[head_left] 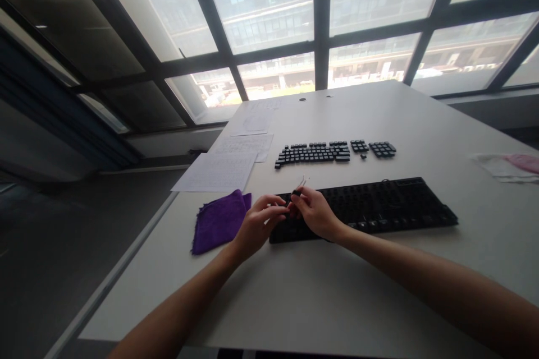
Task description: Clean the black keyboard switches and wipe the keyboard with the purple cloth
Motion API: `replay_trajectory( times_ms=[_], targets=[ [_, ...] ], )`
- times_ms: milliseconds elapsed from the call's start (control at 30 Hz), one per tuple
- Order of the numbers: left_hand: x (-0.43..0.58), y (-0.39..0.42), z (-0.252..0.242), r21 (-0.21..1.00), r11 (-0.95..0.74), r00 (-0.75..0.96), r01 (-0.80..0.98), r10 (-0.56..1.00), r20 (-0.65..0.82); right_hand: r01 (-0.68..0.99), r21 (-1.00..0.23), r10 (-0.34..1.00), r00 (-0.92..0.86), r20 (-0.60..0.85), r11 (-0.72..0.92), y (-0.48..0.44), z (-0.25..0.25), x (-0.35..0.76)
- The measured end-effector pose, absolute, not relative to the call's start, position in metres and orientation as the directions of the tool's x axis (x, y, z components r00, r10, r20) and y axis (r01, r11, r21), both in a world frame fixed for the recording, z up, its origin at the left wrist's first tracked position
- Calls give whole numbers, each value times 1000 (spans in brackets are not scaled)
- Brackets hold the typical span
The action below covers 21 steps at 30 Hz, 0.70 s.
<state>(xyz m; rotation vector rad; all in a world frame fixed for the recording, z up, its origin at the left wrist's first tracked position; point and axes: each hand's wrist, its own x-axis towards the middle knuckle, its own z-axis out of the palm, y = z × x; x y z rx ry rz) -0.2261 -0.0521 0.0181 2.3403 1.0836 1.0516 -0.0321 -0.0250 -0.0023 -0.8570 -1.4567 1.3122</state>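
1. Above the left end of the keyboard base (391, 202), the right hand (314, 210) has its fingers closed on a small dark piece (296, 193); thin prongs (305, 180) stick out beyond.
2. The left hand (261, 217), beside it, has fingers nearly together; their hold cannot be told.
3. Probably, gentle finger pressure, low over the keyboard base, would best prevent dropping.

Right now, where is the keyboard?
In the head view, the keyboard lies right of centre, nearer than the keycaps, its left end under the left hand and right hand.
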Motion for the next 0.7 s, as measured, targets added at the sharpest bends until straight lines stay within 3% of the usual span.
replay_trajectory(
  times_ms=[167,267,367,533,700],
  targets=[
    [-226,-49,24,763,-495,230,415,869,439,-145,-982,949,-271,158,122,-23,-3,-32],
    [-230,-32,23,815,-398,113,421,915,388,-156,-980,952,-263,159,120,-22,-4,-33],
    [-234,-4,19,778,-338,74,530,932,354,-157,-978,950,-261,174,136,-21,-6,-33],
    [-237,41,6,598,-354,144,719,918,370,-155,-979,951,-257,171,134,-21,-6,-34],
    [-243,53,-3,520,-413,221,748,893,392,-157,-979,946,-274,172,133,-20,-6,-33]
  ],
)
